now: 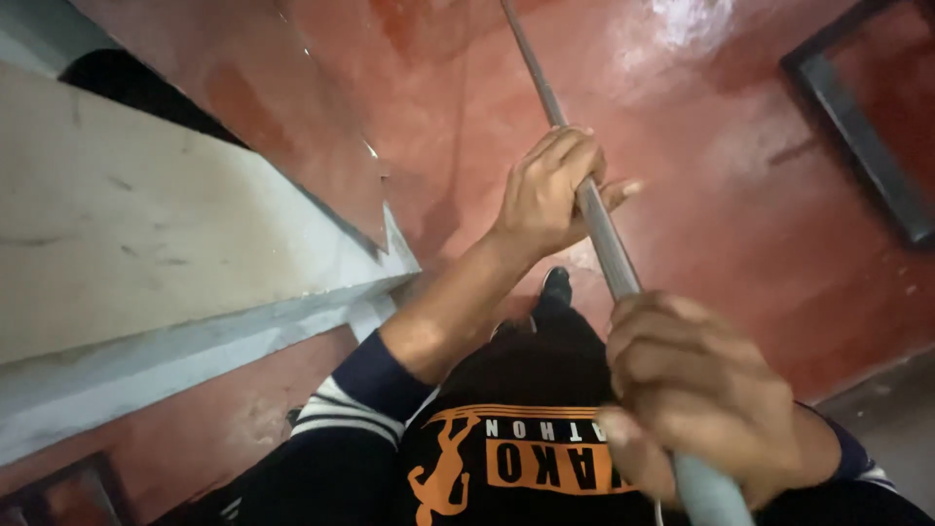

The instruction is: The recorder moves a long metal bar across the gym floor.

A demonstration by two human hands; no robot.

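A long grey metal pole [606,244] runs from the top middle of the view down to the bottom right. My left hand [550,190] is wrapped around it partway up, fingers curled over the shaft. My right hand [696,394] grips the pole lower down, close to the camera, just above a thicker pale end [711,497]. Below the hands I see my dark shirt with an orange print [506,458], my dark trousers and one shoe [556,285] on the floor.
The floor [701,146] is glossy red and wet-looking. A pale concrete ledge or wall [146,253] slants across the left side. A dark rectangular frame [857,127] lies on the floor at the upper right. A greyer strip [891,419] shows at the lower right.
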